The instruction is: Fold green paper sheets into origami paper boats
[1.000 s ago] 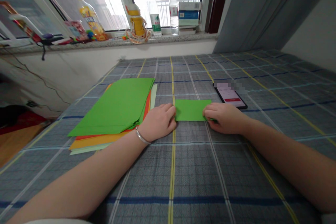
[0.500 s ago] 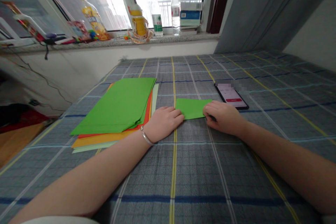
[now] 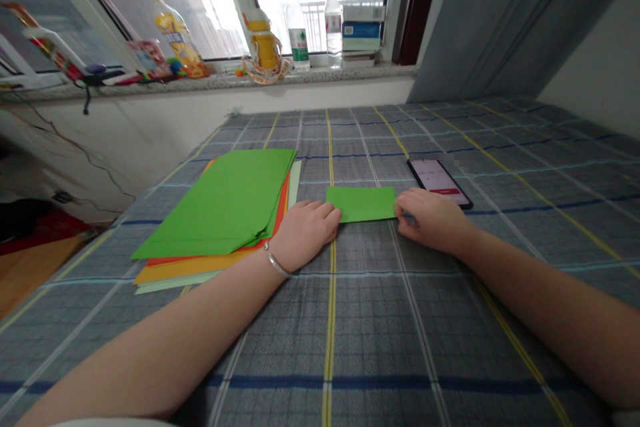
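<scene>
A small green rectangle of paper [image 3: 363,204], which looks folded, lies between my two hands on the plaid cloth. My left hand [image 3: 309,232], with a silver bangle at the wrist, has its fingers closed at the paper's left edge. At the right edge, the curled thumb and fingers of my right hand [image 3: 425,217] pinch the paper. The undersides of the left fingers are hidden. Just behind my right hand is a phone [image 3: 435,175] with a lit screen, partly covered by that hand.
Left of my left hand lies a stack of coloured paper [image 3: 220,203], green on top with orange and pale green sheets below. Bottles [image 3: 299,30], a yellow cup [image 3: 265,47] and boxes [image 3: 361,30] stand on the windowsill [image 3: 210,84]. A grey plaid cloth [image 3: 380,327] covers the surface.
The green paper has shifted slightly left and lies straighter. My left hand has moved a little left; the right fingers now grip the paper's very edge, uncovering more of it.
</scene>
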{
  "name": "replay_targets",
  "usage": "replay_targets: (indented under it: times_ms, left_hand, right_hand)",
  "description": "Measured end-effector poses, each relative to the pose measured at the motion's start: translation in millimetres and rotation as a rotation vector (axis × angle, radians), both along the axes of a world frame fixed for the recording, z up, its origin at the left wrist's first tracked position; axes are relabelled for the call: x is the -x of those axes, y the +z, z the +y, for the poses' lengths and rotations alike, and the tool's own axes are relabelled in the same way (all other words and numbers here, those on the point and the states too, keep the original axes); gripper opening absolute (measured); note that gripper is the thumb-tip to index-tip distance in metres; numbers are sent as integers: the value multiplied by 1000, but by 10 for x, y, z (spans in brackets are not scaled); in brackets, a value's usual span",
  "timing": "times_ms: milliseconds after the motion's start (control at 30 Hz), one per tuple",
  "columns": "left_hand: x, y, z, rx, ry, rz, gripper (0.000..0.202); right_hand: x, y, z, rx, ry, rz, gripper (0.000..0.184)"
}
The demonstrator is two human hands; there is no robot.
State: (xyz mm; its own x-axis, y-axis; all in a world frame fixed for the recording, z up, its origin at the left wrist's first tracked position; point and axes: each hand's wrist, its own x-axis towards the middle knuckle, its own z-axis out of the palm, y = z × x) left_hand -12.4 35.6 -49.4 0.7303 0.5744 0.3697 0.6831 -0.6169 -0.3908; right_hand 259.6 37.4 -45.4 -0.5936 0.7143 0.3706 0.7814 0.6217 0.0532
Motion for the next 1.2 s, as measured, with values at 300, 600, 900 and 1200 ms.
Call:
replay_targets:
  times_ms: [300, 600, 900, 1200]
  left_hand:
    - [8, 14, 19, 150, 57, 22, 16]
    - [23, -18, -6, 156, 325, -181, 43]
    - [84, -128, 158, 343, 324, -395, 37]
    - [114, -89, 249, 622, 186, -839, 17]
  right_hand:
    - [37, 37, -42, -39, -66, -240, 10]
    - [105, 15, -81, 99, -246, -96, 29]
    - [98, -44, -73, 114, -280, -11, 49]
    - [23, -154, 46, 265, -249, 406, 60]
